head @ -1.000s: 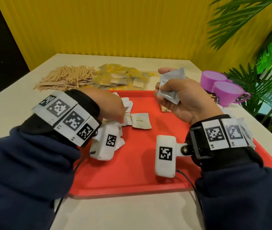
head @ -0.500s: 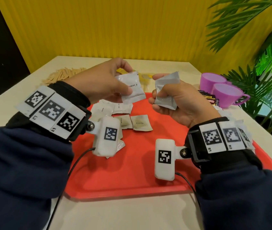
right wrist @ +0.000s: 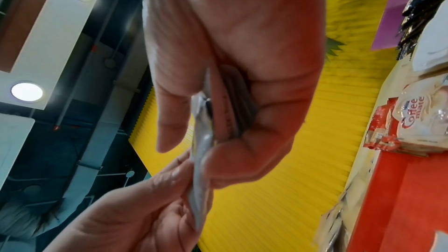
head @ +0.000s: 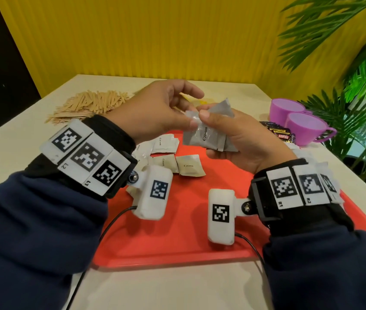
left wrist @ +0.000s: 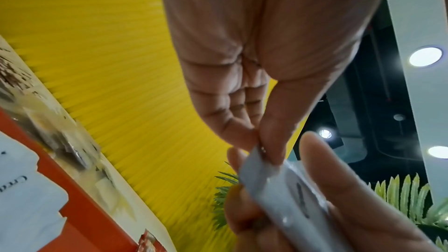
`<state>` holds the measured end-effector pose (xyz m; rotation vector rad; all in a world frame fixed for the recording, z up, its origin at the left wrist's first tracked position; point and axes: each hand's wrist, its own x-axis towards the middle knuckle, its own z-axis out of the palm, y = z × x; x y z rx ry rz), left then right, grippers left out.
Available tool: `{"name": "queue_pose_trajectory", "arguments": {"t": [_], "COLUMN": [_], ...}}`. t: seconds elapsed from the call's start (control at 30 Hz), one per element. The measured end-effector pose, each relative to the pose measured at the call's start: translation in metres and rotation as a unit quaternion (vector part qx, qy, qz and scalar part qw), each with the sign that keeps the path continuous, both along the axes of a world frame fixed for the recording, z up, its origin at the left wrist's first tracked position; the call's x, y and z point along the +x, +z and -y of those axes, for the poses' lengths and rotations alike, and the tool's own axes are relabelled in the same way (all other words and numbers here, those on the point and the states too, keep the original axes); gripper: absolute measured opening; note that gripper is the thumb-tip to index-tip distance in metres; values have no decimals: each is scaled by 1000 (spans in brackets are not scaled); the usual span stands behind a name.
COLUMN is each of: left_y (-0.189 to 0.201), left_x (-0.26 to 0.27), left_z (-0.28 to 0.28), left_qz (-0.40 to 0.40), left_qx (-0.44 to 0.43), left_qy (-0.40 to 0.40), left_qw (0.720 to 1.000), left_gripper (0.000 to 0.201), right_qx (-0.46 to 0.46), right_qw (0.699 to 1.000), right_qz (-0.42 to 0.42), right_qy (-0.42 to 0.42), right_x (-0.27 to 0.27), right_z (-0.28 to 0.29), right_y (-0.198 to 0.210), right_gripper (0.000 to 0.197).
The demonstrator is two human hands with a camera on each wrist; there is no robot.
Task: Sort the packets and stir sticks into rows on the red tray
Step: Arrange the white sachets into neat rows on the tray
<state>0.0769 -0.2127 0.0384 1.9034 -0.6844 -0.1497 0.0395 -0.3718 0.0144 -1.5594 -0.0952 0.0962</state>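
Both hands meet above the far half of the red tray (head: 177,238). My right hand (head: 226,139) holds a small stack of grey cream packets (head: 206,135) between thumb and fingers, seen edge-on as the stack (right wrist: 203,137) in the right wrist view. My left hand (head: 166,113) pinches the top corner of the front packet (left wrist: 264,177) with thumb and forefinger. Several more cream packets (head: 188,165) lie loose on the tray under the hands. A pile of wooden stir sticks (head: 90,104) sits on the table at the far left.
Two purple cups (head: 303,126) stand at the right past the tray, with dark Kopiko sachets (head: 280,133) beside them. Coffee-mate sachets (right wrist: 417,122) lie at the tray's right edge. Green plant leaves (head: 361,97) crowd the right side. A yellow wall backs the table.
My left hand picked a cream packet off the tray, lifted it and brought it right to the stack in my right hand, where both hands now meet.
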Motion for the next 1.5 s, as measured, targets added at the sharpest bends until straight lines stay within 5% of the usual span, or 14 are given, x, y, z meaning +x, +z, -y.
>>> {"name": "queue_pose_trajectory", "arguments": {"t": [0.1,0.47,0.67,0.83,1.03,1.17,1.27,1.5], "left_y": [-1,5,0,1,-12,-19,-21,-23], "left_x": [0,-7,-6,-8,-4,-10,-11,-7], "left_z": [2,1,5,-8,-19,-14,-9,-1], "left_qz": [27,52,79,18,-62,-44,-46,-22], "left_qx": [-16,44,48,103,379,549,609,655], "left_qy": [13,-52,0,53,59,32,7,-25], "left_qw": [999,996,996,993,921,834,792,755], "left_gripper": [36,36,28,17,32,43,48,30], "right_qx": [-13,-25,-72,13,75,76,80,80], "right_qw": [998,981,991,1000,996,995,995,996], "right_qz": [-20,-65,-29,1,12,16,9,2], "right_qy": [53,181,111,-20,-49,-58,-58,-44], "right_x": [-2,-2,2,8,7,6,6,7], "right_z": [1,4,5,4,5,5,6,10], "right_y": [-1,-4,-5,-4,-2,0,0,-2], "right_gripper": [34,31,21,37,42,43,44,42]}}
